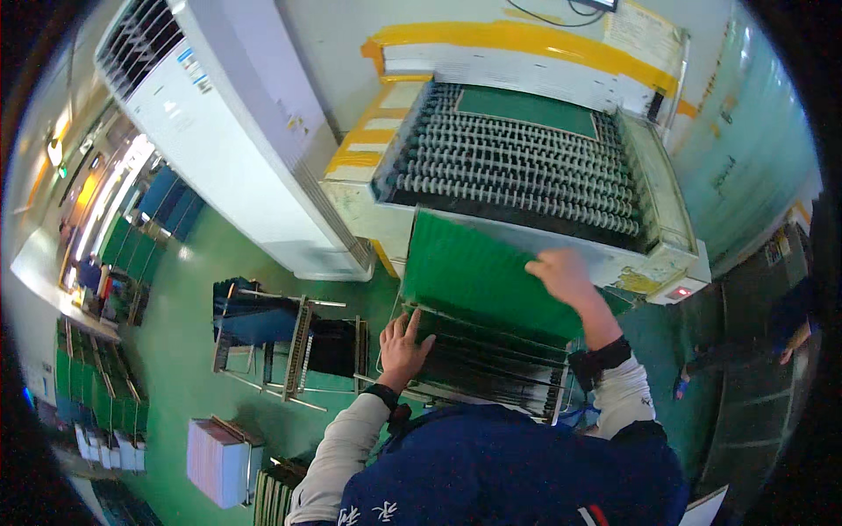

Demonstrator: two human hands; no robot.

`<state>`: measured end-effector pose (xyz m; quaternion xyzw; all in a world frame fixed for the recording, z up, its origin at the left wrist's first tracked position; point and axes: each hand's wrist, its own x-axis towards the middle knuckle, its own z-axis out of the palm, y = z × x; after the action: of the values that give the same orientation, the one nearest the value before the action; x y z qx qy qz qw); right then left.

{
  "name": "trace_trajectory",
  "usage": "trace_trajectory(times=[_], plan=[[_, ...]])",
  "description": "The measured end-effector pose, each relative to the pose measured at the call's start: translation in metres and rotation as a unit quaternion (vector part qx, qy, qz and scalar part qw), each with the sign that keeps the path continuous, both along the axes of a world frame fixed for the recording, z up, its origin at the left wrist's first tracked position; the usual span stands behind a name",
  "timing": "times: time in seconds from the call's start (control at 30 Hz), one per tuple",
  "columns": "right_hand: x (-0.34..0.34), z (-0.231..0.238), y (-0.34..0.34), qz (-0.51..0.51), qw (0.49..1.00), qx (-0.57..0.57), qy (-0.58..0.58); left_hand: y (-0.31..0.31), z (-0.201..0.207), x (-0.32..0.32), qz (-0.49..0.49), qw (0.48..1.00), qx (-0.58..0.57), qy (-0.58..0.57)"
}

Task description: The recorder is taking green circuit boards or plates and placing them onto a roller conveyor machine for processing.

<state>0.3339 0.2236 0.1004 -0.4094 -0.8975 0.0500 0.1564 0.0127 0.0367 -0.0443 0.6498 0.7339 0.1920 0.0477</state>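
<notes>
A large green panel (465,267) stands tilted in front of me, below the mouth of a roller conveyor. My right hand (561,279) is at its upper right edge, slightly blurred, fingers curled and closed on that edge. Beside the panel's lower left corner is my left hand (403,349), fingers apart; its fingertips lie close to the corner, and whether they touch it I cannot tell. Under the panel, several dark panels (491,355) stand in a row in a slotted rack (554,399) right before my body.
The roller conveyor (517,167) carries another green panel (526,112) at its far end. A tall white air conditioner (237,140) stands to the left. Further left are slotted racks (298,351) and a pale stack of sheets (219,460). Another person's hand (796,342) shows at the far right.
</notes>
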Motion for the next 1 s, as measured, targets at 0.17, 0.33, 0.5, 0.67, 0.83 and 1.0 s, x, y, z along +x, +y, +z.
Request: trace_trajectory(times=[0.17,0.33,0.5,0.67,0.83,1.0], plan=[[0.061,0.008,0.040,-0.170,0.763,-0.208,0.588,0.006,0.005,0.005,0.005,0.999,-0.023,-0.023],[0.055,0.025,0.042,-0.123,0.566,-0.381,0.721,0.006,0.001,0.001,-0.006,1.000,-0.013,0.000],[0.038,-0.025,0.058,-0.120,0.487,-0.476,0.722,0.008,0.001,0.001,-0.008,1.000,-0.010,0.008],[0.014,-0.055,0.086,-0.138,0.435,-0.477,0.751,0.009,0.009,0.004,-0.001,0.999,-0.030,0.016],[0.004,-0.044,0.103,-0.133,0.462,-0.550,0.683,0.009,0.008,0.004,-0.012,1.000,-0.006,0.010],[-0.012,-0.036,0.107,-0.130,0.604,-0.604,0.503,0.011,0.009,0.005,-0.006,1.000,-0.020,-0.001]])
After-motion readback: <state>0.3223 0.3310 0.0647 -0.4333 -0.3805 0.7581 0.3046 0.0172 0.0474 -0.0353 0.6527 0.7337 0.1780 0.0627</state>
